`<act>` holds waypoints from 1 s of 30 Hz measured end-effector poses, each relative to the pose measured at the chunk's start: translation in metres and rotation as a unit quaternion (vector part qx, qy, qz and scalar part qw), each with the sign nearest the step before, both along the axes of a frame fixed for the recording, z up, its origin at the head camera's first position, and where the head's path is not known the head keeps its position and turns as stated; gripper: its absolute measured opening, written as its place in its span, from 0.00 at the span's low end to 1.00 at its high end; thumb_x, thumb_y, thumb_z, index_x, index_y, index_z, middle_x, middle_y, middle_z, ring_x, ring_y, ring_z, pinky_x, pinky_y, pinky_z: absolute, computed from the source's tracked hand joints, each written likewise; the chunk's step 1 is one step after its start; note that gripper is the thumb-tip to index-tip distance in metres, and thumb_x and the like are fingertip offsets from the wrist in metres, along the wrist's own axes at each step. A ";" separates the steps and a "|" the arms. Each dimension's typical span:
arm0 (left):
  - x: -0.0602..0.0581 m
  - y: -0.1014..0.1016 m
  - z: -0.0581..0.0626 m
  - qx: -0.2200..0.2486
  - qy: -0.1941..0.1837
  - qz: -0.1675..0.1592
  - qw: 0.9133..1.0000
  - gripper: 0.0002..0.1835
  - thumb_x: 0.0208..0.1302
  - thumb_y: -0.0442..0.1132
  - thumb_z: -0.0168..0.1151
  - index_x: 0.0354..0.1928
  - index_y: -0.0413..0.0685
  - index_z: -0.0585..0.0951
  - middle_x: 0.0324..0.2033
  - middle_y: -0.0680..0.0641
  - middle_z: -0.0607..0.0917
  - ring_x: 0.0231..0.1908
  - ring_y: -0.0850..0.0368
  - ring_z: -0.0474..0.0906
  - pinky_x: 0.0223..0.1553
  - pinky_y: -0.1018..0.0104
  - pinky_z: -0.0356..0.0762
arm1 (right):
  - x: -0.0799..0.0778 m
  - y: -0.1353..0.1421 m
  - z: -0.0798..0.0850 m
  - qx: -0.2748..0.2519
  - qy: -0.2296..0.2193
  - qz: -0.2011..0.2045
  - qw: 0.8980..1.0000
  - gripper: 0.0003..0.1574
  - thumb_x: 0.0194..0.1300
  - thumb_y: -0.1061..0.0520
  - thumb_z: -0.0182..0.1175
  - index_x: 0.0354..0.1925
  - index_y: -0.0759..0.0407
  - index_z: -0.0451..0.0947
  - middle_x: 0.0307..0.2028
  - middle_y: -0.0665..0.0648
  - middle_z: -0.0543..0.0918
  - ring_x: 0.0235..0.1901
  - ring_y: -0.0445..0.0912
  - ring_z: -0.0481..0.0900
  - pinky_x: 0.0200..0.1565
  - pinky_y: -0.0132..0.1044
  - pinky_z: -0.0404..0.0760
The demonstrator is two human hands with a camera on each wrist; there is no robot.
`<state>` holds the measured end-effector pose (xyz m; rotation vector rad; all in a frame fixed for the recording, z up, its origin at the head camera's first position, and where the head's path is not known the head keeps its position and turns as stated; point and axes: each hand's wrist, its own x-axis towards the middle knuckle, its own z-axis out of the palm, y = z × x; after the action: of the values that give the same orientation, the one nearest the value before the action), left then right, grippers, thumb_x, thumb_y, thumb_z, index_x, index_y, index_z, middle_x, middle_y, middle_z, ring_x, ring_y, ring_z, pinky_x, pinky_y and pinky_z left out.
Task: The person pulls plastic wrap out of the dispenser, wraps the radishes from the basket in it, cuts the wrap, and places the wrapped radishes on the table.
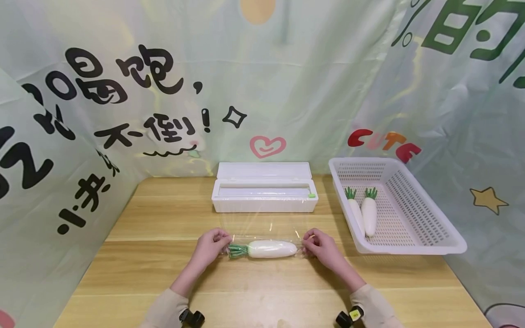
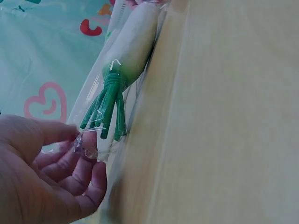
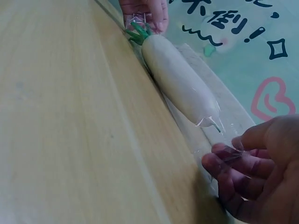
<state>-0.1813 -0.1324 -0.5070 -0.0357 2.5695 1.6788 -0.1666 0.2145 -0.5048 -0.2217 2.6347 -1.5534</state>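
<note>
A white radish (image 1: 272, 249) with green leaf stalks lies sideways on the table, covered by clear plastic wrap (image 1: 266, 228). The film stretches back from the radish to a white wrap dispenser box (image 1: 264, 203) with its lid raised. By the leaf end, my left hand (image 1: 212, 246) pinches a gathered bit of film between thumb and fingers; the bunched film shows beside the green stalks (image 2: 108, 105) in the left wrist view. Past the radish's pointed tip (image 3: 208, 119), my right hand (image 1: 321, 247) pinches the film at the other end.
To the right stands a white perforated basket (image 1: 414, 248) with two more white radishes (image 1: 369, 216) in it. A light wood table (image 1: 262, 296) carries everything. Printed cloth (image 1: 287, 100) hangs behind and along both sides of the table.
</note>
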 end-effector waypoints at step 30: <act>0.007 -0.026 0.009 -0.074 0.010 0.002 0.997 0.08 0.62 0.39 0.66 0.40 0.44 0.83 0.32 0.48 0.84 0.34 0.59 0.76 0.37 0.69 0.76 | 0.027 0.010 0.014 0.169 0.166 -0.071 0.969 0.08 0.57 0.67 0.65 0.37 0.60 0.80 0.30 0.51 0.82 0.31 0.41 0.76 0.35 0.32 0.79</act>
<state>-0.1744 -0.1588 -0.4984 -0.0329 2.7049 1.4932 -0.1396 0.2246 -0.4912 -0.2992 3.1865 -1.1539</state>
